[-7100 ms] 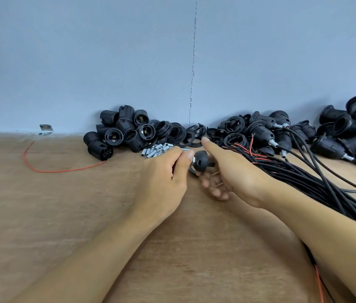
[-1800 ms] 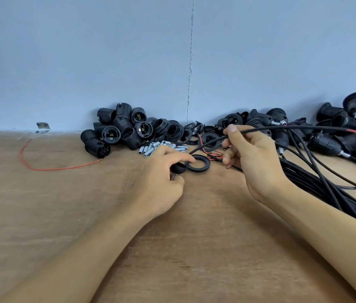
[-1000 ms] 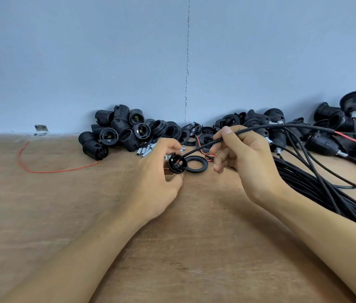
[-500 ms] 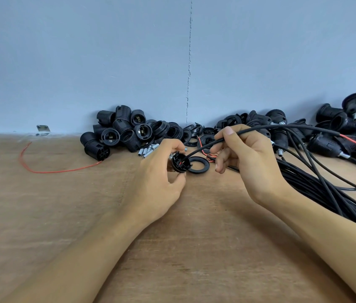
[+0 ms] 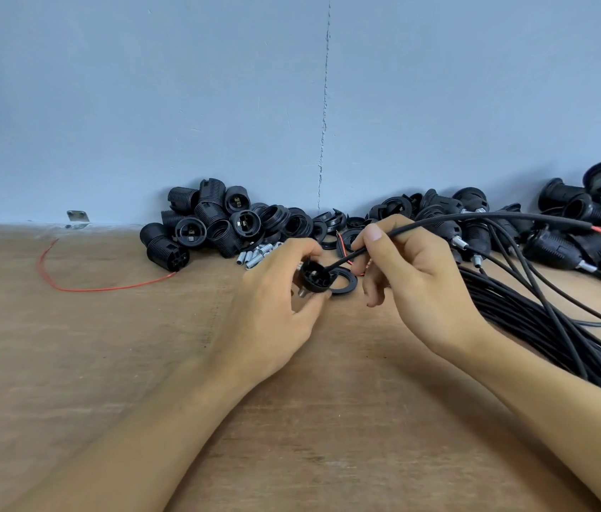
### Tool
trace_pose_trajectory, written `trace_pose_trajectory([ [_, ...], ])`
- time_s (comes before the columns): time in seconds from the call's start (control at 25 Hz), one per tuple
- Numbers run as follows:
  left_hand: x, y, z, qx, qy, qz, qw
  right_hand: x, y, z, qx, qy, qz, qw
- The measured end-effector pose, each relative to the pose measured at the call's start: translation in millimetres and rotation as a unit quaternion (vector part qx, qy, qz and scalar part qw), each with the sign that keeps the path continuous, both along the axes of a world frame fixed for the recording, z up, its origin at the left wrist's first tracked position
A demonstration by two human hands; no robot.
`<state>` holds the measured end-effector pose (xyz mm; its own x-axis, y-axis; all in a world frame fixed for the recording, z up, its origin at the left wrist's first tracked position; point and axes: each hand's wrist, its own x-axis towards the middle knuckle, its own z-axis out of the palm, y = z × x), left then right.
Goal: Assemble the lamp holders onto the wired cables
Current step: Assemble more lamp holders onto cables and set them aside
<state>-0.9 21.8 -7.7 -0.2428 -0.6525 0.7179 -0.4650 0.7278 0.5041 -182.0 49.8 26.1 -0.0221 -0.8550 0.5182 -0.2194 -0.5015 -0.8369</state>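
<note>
The left hand (image 5: 273, 304) grips a small black lamp holder cap (image 5: 313, 278) just above the wooden bench (image 5: 107, 364). The right hand (image 5: 421, 279) pinches a black cable (image 5: 495, 215), and the cable's tip meets the cap's open face. A black ring (image 5: 347, 286) lies beside the cap. Loose lamp holders (image 5: 210, 223) are heaped by the wall. A cable bundle (image 5: 550, 334) lies to the right.

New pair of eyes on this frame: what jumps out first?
The two hands at centre: the left hand pinches a black lamp holder cap while the right hand holds a black cable whose end reaches it. Behind them, a heap of black holder parts lines the wall, and a cable bundle sprawls on the right of the wooden table.
</note>
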Motion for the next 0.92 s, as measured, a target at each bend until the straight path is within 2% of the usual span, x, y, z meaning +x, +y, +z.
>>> trace_pose_trajectory([
  [0.16, -9.8, 10.8, 4.7, 0.003, 0.010, -0.044, 0.999, -0.8, -1.5, 6.4, -0.002, 0.045, -0.053, 0.998],
  [0.32, -22.5, 25.6, 16.0, 0.118, 0.090, -0.102, 0.984, -6.2, -4.5, 19.4, 0.069, -0.052, -0.011, 0.996],
  [0.4, -30.5, 27.5, 24.2, 0.256, 0.163, -0.171, 0.938, -8.9, -5.0, 24.5, 0.136, -0.075, 0.039, 0.987],
  [0.48, -32.1, 23.8, 28.2, 0.377, 0.237, -0.247, 0.860, -9.6, -4.6, 24.7, 0.192, -0.059, 0.076, 0.977],
  [0.56, -28.7, 20.4, 29.7, 0.443, 0.290, -0.295, 0.795, -9.5, -5.7, 22.1, 0.212, -0.038, 0.079, 0.973],
  [0.64, -25.1, 17.4, 29.4, 0.466, 0.330, -0.309, 0.761, -7.1, -6.4, 19.0, 0.207, -0.033, 0.058, 0.976],
  [0.72, -23.1, 12.3, 26.2, 0.463, 0.365, -0.283, 0.757, -2.1, -4.4, 15.1, 0.157, 0.000, 0.023, 0.987],
  [0.76, -23.0, 10.3, 24.4, 0.455, 0.365, -0.256, 0.771, 0.9, -2.2, 12.1, 0.116, 0.036, 0.002, 0.993],
  [0.84, -23.4, 8.0, 21.1, 0.428, 0.311, -0.178, 0.830, 6.4, 2.2, 3.2, 0.057, 0.107, -0.039, 0.992],
  [0.92, -24.9, 6.6, 18.2, 0.408, 0.297, -0.137, 0.852, 8.6, 4.3, -2.3, 0.049, 0.151, -0.059, 0.986],
])
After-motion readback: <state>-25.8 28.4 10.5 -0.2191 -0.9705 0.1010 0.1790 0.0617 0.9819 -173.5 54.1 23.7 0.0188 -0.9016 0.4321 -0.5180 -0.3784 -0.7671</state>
